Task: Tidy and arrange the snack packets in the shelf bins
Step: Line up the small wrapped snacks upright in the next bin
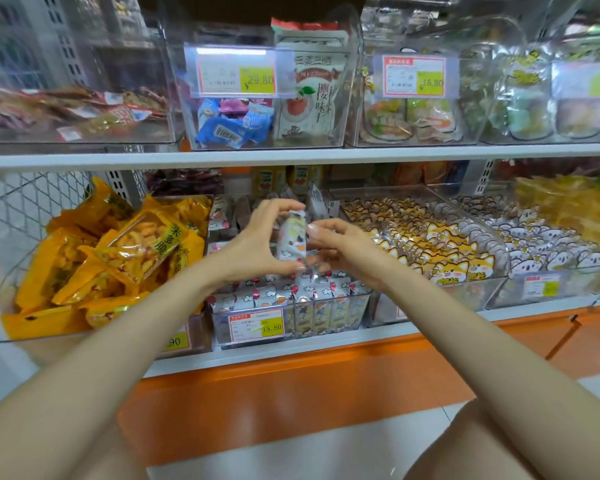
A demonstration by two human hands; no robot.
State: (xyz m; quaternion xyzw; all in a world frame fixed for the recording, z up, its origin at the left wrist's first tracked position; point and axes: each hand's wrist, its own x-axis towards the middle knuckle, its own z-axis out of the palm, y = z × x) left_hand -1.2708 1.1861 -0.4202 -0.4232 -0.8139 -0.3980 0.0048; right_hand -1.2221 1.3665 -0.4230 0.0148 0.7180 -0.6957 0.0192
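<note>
View: head camera, looking forward and down at two shelf levels.
Left hand point(257, 244): its fingers point(284, 205) arch over the top end of a small packet point(291, 239) and the thumb closes under the lower end, pinching it end to end.
Right hand point(340, 251): its fingers point(315, 231) curl against the packet's right edge and lower corner, pinching from that side.
Small packet: white with cartoon print, upright between both sets of fingers, just above the middle bin point(329, 315).
Middle bin: clear-walled, directly below the fingers. Like packets stand in close rows point(278, 296) at its front; those beyond the fingers look looser.
Step in hand: judged to be squaring one packet before it joins the rows.
Next move: judged to call for lowering it upright into a gap, print facing forward, without toppling its neighbours.
Writing below the fingers: the price tag point(255, 327) on the bin front reads 15.80; the smaller print is too blurred.
Writing left of the fingers: the yellow packets point(118, 251) carry black characters on a yellow strip, 脆 the plainest. A second tag point(177, 341), lower left, shows only "90".
Writing above the fingers: the upper left tag point(236, 79) reads ¥29.80 and the upper right tag point(413, 77) reads ¥16.80. A white pouch point(312, 95) between them shows 樱 and 味; the rest is uncertain.
Right of the fingers: fox-face packets point(430, 244) and, further off, koala-face packets point(541, 244), each in a clear bin. The tag there cannot be read.
</note>
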